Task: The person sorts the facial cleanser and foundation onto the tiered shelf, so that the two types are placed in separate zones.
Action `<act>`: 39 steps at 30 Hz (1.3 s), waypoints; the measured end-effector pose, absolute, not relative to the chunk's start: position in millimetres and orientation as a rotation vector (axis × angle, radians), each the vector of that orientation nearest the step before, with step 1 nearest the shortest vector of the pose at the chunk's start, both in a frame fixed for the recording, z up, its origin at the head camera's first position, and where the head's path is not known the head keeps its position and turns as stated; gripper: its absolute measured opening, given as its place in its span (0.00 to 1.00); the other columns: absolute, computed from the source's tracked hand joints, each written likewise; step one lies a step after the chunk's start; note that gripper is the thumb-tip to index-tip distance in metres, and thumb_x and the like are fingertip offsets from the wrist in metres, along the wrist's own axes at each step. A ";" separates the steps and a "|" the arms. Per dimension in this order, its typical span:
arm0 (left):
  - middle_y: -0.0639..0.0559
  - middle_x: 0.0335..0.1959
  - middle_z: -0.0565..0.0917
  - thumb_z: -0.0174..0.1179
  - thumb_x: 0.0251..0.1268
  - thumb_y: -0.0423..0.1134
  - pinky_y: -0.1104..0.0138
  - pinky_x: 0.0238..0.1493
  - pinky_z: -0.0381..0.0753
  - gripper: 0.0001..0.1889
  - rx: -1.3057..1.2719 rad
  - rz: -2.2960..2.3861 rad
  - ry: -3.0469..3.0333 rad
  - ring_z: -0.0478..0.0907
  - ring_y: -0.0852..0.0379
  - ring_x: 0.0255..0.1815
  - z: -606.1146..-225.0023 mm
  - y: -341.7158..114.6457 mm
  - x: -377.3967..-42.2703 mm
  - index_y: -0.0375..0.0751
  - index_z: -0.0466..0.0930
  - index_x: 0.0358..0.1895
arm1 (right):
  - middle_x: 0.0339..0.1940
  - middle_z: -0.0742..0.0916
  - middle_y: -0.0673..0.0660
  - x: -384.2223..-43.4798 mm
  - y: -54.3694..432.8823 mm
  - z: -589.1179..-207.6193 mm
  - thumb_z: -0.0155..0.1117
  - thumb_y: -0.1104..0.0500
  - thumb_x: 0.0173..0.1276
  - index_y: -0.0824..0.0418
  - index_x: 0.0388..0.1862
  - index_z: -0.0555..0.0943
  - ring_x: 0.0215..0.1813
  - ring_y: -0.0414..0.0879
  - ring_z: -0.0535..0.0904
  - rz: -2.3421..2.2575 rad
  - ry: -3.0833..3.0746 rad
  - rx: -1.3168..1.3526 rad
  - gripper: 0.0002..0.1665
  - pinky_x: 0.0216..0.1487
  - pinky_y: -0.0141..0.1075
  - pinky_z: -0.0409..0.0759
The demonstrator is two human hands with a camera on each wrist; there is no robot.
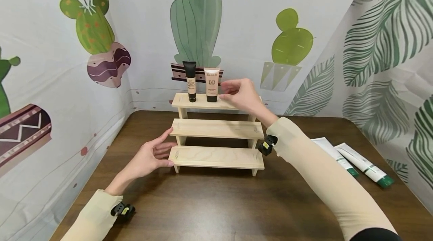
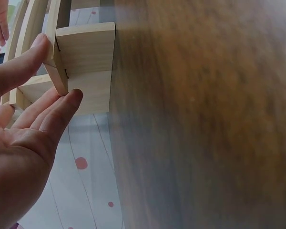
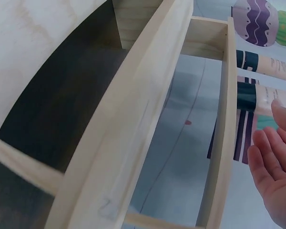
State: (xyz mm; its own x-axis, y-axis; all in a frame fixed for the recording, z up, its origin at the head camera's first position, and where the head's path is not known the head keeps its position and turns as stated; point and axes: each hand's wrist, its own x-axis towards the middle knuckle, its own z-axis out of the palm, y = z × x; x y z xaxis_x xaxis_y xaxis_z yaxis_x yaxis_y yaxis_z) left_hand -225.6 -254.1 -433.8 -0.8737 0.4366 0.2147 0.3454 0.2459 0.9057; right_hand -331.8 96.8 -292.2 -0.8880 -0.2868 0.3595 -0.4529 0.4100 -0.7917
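Note:
A wooden three-step rack stands on the table. On its top step a slim black-capped tube stands upright beside a wider pink BB cream tube. My left hand holds the rack's left end; in the left wrist view its thumb lies on the lowest board's front, with fingertips at the board's end. Just right of the BB cream tube is my right hand, thumb and fingers parted, nothing between them. Whether its thumb touches the tube I cannot tell.
Two white tubes with green caps, one nearer and one behind, lie on the brown table to the right. A cactus-print cloth hangs behind and beside the table.

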 end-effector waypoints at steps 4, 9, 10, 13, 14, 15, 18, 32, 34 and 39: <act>0.31 0.66 0.80 0.77 0.53 0.19 0.47 0.64 0.80 0.59 0.757 1.713 2.423 0.77 0.37 0.68 -434.0 -253.6 -225.9 0.51 0.55 0.86 | 0.49 0.91 0.63 -326.4 106.1 -292.0 0.78 0.67 0.65 0.69 0.57 0.88 0.45 0.52 0.89 1.450 -2.497 0.692 0.21 0.50 0.37 0.89; 0.31 0.66 0.80 0.77 0.53 0.20 0.50 0.65 0.80 0.59 0.757 1.709 2.422 0.77 0.37 0.68 -433.8 -254.0 -225.7 0.51 0.54 0.86 | 0.46 0.91 0.65 -319.4 116.8 -296.1 0.77 0.68 0.65 0.71 0.55 0.88 0.44 0.53 0.88 1.429 -2.465 0.724 0.19 0.47 0.35 0.88; 0.31 0.66 0.80 0.77 0.53 0.20 0.50 0.65 0.80 0.59 0.758 1.710 2.420 0.77 0.37 0.68 -433.8 -254.1 -225.8 0.51 0.54 0.86 | 0.46 0.91 0.65 -318.0 119.0 -297.4 0.77 0.68 0.65 0.71 0.55 0.88 0.44 0.52 0.88 1.433 -2.460 0.724 0.19 0.47 0.35 0.88; 0.31 0.66 0.80 0.77 0.53 0.20 0.51 0.65 0.80 0.59 0.755 1.712 2.421 0.77 0.37 0.68 -433.7 -254.4 -225.8 0.51 0.54 0.86 | 0.45 0.91 0.65 -312.2 124.8 -300.9 0.77 0.67 0.66 0.70 0.55 0.88 0.43 0.52 0.88 1.461 -2.446 0.732 0.18 0.47 0.34 0.88; 0.31 0.66 0.80 0.77 0.53 0.20 0.52 0.65 0.81 0.59 0.755 1.712 2.422 0.77 0.37 0.68 -433.9 -254.6 -225.9 0.51 0.54 0.86 | 0.45 0.91 0.65 -310.3 126.7 -302.1 0.77 0.67 0.66 0.70 0.54 0.88 0.43 0.52 0.88 1.463 -2.441 0.735 0.18 0.46 0.35 0.88; 0.31 0.66 0.80 0.77 0.53 0.20 0.52 0.65 0.81 0.59 0.753 1.710 2.424 0.77 0.37 0.68 -434.1 -254.9 -226.0 0.51 0.54 0.86 | 0.45 0.91 0.65 -308.2 128.6 -303.2 0.77 0.67 0.66 0.70 0.54 0.88 0.43 0.52 0.88 1.465 -2.436 0.742 0.18 0.46 0.35 0.88; 0.31 0.66 0.80 0.77 0.53 0.19 0.54 0.64 0.81 0.59 0.751 1.708 2.428 0.77 0.37 0.68 -435.0 -255.8 -226.0 0.52 0.54 0.86 | 0.45 0.91 0.65 -301.4 135.0 -306.3 0.78 0.67 0.65 0.71 0.54 0.88 0.42 0.52 0.88 1.431 -2.433 0.758 0.18 0.45 0.34 0.88; 0.31 0.67 0.79 0.77 0.53 0.19 0.50 0.65 0.80 0.59 0.762 1.719 2.411 0.77 0.37 0.68 -437.2 -252.9 -226.3 0.51 0.54 0.86 | 0.39 0.92 0.57 -272.6 192.3 -320.0 0.80 0.67 0.63 0.66 0.51 0.90 0.40 0.48 0.89 1.148 -2.493 0.740 0.17 0.39 0.27 0.84; 0.31 0.67 0.79 0.77 0.53 0.19 0.51 0.65 0.80 0.59 0.759 1.717 2.413 0.77 0.37 0.68 -437.2 -253.3 -226.6 0.51 0.54 0.86 | 0.38 0.93 0.56 -270.3 201.3 -322.8 0.80 0.67 0.63 0.66 0.51 0.91 0.39 0.47 0.89 1.130 -2.494 0.723 0.17 0.40 0.27 0.84; 0.31 0.67 0.79 0.77 0.53 0.20 0.51 0.65 0.80 0.59 0.750 1.709 2.419 0.76 0.37 0.69 -435.3 -253.6 -226.7 0.51 0.53 0.86 | 0.40 0.93 0.53 -265.1 220.8 -328.4 0.80 0.65 0.64 0.62 0.52 0.91 0.40 0.47 0.89 1.104 -2.513 0.669 0.16 0.39 0.24 0.82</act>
State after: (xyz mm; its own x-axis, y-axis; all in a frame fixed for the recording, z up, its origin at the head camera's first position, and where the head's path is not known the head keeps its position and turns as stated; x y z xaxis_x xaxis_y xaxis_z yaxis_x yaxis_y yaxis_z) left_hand -226.7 -253.6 -435.3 -0.8759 0.4364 0.2058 0.3397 0.2548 0.9054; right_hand -265.1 220.8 -328.4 -0.8412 -0.2893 0.4568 -0.5322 0.5928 -0.6045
